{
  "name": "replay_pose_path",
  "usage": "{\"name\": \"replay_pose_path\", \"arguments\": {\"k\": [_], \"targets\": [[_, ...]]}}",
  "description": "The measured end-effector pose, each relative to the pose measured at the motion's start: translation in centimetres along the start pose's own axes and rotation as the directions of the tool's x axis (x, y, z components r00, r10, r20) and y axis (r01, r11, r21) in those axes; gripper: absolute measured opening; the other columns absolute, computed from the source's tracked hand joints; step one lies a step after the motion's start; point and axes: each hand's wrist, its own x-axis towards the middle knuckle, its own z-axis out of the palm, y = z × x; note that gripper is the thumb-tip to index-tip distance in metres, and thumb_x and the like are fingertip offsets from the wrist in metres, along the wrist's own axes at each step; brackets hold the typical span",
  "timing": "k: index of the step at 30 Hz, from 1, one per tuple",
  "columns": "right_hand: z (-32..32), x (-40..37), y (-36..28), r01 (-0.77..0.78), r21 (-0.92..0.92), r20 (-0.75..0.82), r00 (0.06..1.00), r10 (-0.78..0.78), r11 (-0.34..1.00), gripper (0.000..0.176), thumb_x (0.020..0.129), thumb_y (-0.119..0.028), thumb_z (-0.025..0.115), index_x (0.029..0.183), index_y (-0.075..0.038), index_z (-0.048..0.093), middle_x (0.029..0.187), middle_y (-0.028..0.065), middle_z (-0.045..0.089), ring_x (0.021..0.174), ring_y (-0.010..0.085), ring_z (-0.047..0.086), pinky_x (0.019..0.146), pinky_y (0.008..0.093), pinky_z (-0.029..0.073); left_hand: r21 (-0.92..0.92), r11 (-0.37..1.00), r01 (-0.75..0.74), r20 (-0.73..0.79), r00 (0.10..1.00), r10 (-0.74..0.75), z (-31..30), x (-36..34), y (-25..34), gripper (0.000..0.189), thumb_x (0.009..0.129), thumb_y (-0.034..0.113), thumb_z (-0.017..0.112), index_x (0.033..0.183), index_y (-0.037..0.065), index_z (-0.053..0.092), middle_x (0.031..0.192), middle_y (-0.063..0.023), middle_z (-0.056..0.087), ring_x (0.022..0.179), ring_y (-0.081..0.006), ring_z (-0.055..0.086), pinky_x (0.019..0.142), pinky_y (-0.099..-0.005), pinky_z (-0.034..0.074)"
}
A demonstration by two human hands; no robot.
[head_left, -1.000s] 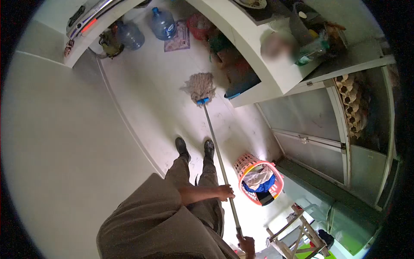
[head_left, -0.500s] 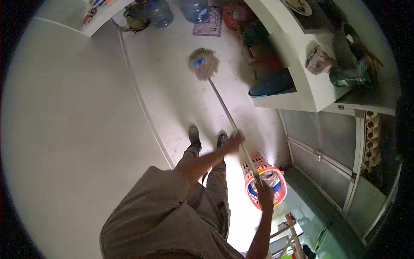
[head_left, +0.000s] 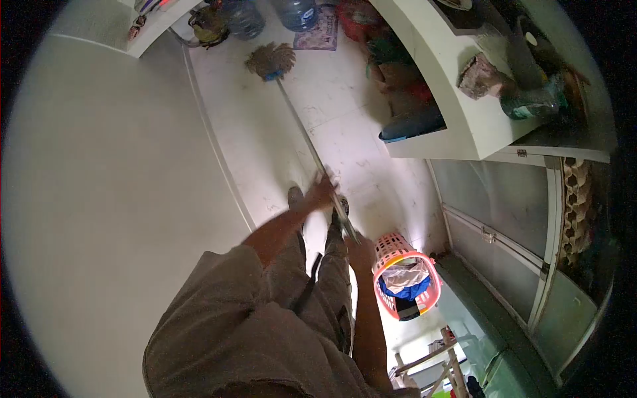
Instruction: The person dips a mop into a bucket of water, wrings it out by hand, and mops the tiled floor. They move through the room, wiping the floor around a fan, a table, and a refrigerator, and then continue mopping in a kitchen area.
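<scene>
A string mop point(head_left: 306, 136) with a long pale handle slants across the floor. Its tan head point(head_left: 271, 61) with a blue clamp lies on the tiles near the water jugs. My left hand point(head_left: 322, 191) is wrapped round the handle about midway, in front of my shoes. Near the top end, my right hand point(head_left: 359, 247) closes on the same handle, a little blurred. Just right of that hand stands a pink laundry basket point(head_left: 397, 247) with cloth inside.
Water jugs point(head_left: 296, 13) and a patterned mat point(head_left: 318, 30) lie at the far end. A white counter point(head_left: 458, 126) with things stored beneath juts in from the right, beside a framed door point(head_left: 491, 205). A plain wall point(head_left: 119, 186) runs along the left. Behind the basket is a wooden frame point(head_left: 431, 361).
The mop head has slid forward and left, toward the jugs. Both hands have moved forward and left with the handle; my right hand has come away from over the basket.
</scene>
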Motion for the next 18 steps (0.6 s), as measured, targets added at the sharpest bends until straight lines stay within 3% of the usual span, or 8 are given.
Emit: {"name": "replay_pose_path", "arguments": {"k": [2, 3, 5, 6, 7, 8, 10, 18], "targets": [[-3.9, -6.8, 8.2, 0.165, 0.001, -0.188, 0.969, -0.162, 0.986, 0.035, 0.084, -0.037, 0.068, 0.101, -0.006, 0.07, 0.077, 0.0203, 0.066, 0.07, 0.0413, 0.061, 0.065, 0.0461, 0.047, -0.289, 0.948, -0.13, -0.016, 0.991, 0.131, 2.9, -0.7, 8.2, 0.037, 0.086, 0.028, 0.053, 0.118, 0.01, 0.054, 0.128, -0.02, 0.035, 0.126, -0.032, 0.029, 0.104, -0.0542, 0.021], [-6.9, -9.4, 12.5, -0.014, -0.07, 0.023, 1.0, 0.015, 0.997, 0.031, 0.082, -0.041, 0.07, 0.096, -0.013, 0.072, 0.072, 0.0133, 0.066, 0.065, 0.0329, 0.063, 0.057, 0.0436, 0.047, -0.594, 0.786, -0.172, -0.048, 0.983, 0.179, 4.7, -1.6, 13.0, 0.03, 0.085, 0.025, 0.055, 0.111, 0.009, 0.056, 0.116, -0.0176, 0.041, 0.117, -0.0303, 0.036, 0.098, -0.0528, 0.028], [-18.3, -15.5, 11.7, -0.481, 0.028, 0.156, 0.868, 0.471, 0.876, 0.028, 0.074, -0.034, 0.08, 0.086, -0.01, 0.072, 0.058, 0.0068, 0.056, 0.054, 0.0224, 0.055, 0.049, 0.0363, 0.042, -0.997, 0.011, 0.081, 0.081, 0.962, 0.261, 6.5, -4.2, 23.2, 0.017, 0.083, 0.019, 0.059, 0.096, 0.007, 0.06, 0.091, -0.0126, 0.054, 0.098, -0.0268, 0.051, 0.086, -0.0498, 0.04], [-23.5, -18.3, 10.6, -0.645, 0.13, 0.235, 0.758, 0.609, 0.753, 0.033, 0.077, -0.03, 0.078, 0.073, 0.001, 0.067, 0.054, -0.002, 0.046, 0.048, 0.0122, 0.041, 0.047, 0.0358, 0.035, -0.997, 0.04, 0.073, 0.083, 0.922, 0.377, 5.8, -5.9, 27.7, 0.012, 0.082, 0.016, 0.061, 0.088, 0.006, 0.062, 0.079, -0.0102, 0.06, 0.088, -0.0251, 0.058, 0.08, -0.0483, 0.046], [-27.0, -21.0, 11.3, -0.743, 0.298, 0.263, 0.667, 0.697, 0.599, 0.035, 0.072, -0.029, 0.082, 0.069, 0.001, 0.065, 0.054, -0.0015, 0.046, 0.046, 0.0121, 0.04, 0.047, 0.0341, 0.035, -0.898, 0.275, -0.342, -0.125, 0.8, 0.587, 4.3, -7.3, 31.0, 0.013, 0.079, 0.019, 0.064, 0.083, 0.008, 0.061, 0.08, -0.011, 0.061, 0.089, -0.0264, 0.059, 0.077, -0.0474, 0.046], [-31.0, -23.8, 12.9, -0.664, -0.02, 0.193, 0.731, 0.654, 0.748, 0.034, 0.067, -0.027, 0.086, 0.068, 0.0, 0.065, 0.054, -0.0004, 0.051, 0.047, 0.0132, 0.045, 0.047, 0.0338, 0.038, -0.604, 0.325, -0.728, -0.319, 0.595, 0.737, 2.7, -8.7, 34.3, 0.015, 0.075, 0.022, 0.066, 0.079, 0.009, 0.06, 0.08, -0.0117, 0.062, 0.09, -0.0277, 0.06, 0.075, -0.0465, 0.046], [-36.6, -26.8, 13.9, -0.595, -0.259, 0.054, 0.777, 0.627, 0.761, 0.035, 0.067, -0.027, 0.086, 0.068, 0.0, 0.065, 0.054, 0.0004, 0.052, 0.047, 0.0133, 0.045, 0.047, 0.034, 0.038, -0.525, 0.231, -0.819, -0.507, 0.519, 0.688, 4.4, -10.2, 40.6, 0.017, 0.071, 0.025, 0.068, 0.075, 0.01, 0.062, 0.077, -0.0114, 0.062, 0.085, -0.0304, 0.062, 0.071, -0.0474, 0.047], [-38.7, -20.8, 13.8, -0.542, -0.129, -0.363, 0.805, 0.469, 0.83, 0.036, 0.067, -0.029, 0.086, 0.067, 0.0, 0.064, 0.053, 0.0035, 0.054, 0.047, 0.0139, 0.047, 0.049, 0.0349, 0.04, -0.58, 0.504, -0.64, -0.201, 0.712, 0.672, -2.0, -2.7, 34.9, 0.021, 0.068, 0.028, 0.066, 0.073, 0.007, 0.065, 0.076, -0.0129, 0.067, 0.076, -0.0346, 0.066, 0.066, -0.0464, 0.053]]}}
